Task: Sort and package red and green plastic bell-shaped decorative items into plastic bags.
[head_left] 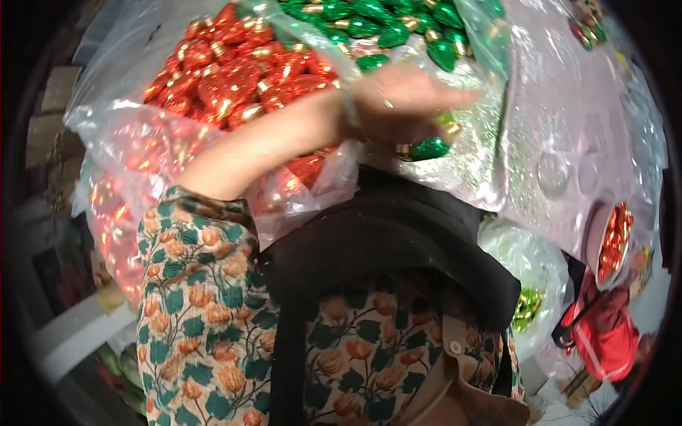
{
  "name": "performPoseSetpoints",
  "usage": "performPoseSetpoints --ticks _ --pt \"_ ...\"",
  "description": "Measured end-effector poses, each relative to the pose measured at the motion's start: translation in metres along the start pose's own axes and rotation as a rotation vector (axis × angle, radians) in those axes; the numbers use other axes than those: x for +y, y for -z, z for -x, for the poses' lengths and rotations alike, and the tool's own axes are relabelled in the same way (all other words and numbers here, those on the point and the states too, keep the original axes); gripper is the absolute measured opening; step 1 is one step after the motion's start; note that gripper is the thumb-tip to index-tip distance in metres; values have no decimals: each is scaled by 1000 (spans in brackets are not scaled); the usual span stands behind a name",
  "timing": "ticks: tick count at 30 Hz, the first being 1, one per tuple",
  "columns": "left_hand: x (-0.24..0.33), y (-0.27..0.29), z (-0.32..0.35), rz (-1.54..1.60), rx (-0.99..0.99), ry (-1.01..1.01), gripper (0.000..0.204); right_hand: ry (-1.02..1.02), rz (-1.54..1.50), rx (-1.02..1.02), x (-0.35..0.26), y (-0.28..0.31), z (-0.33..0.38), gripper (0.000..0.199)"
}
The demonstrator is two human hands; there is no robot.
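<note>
My left hand (pixel 405 103), blurred by motion, reaches in from the left over a glittery silver-white surface (pixel 476 167). One finger or the thumb points right; the others bend downward, too smeared to show whether they grip anything. Just below them is a shiny green bulb-shaped ornament (pixel 430 148) with a gold cap. A second gold cap (pixel 452 130) shows beside the fingers. Under and behind my left forearm lies a heap of shiny red ornaments (pixel 231 82) with gold caps, in clear plastic. Beyond the hand are several green ornaments (pixel 391 32). My right hand is out of sight.
A tub of small red shiny pieces (pixel 615 241) stands at the right. Nearer, a clear bag (pixel 522 248) holds light-green shiny pieces (pixel 528 309), beside a red bag (pixel 607 334). Clear plastic sheeting (pixel 568 106) covers the right side. Cardboard boxes (pixel 60 89) stand at far left.
</note>
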State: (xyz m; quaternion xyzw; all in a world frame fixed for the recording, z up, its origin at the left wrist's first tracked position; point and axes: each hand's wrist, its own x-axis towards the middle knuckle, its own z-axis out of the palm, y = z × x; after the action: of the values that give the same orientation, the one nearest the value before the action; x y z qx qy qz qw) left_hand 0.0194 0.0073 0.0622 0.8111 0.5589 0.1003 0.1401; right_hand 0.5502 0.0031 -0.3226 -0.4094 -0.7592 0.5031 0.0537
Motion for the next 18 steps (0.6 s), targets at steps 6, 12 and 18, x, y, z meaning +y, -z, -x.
performPoseSetpoints --ticks 6,12,18 --pt "-115 93 138 -363 91 707 45 104 254 -70 36 -45 -37 15" --pt "-120 21 173 -188 -43 622 62 -36 536 -58 85 -48 70 15" --pt "-105 61 168 -91 179 544 59 -210 779 39 10 13 131 17"
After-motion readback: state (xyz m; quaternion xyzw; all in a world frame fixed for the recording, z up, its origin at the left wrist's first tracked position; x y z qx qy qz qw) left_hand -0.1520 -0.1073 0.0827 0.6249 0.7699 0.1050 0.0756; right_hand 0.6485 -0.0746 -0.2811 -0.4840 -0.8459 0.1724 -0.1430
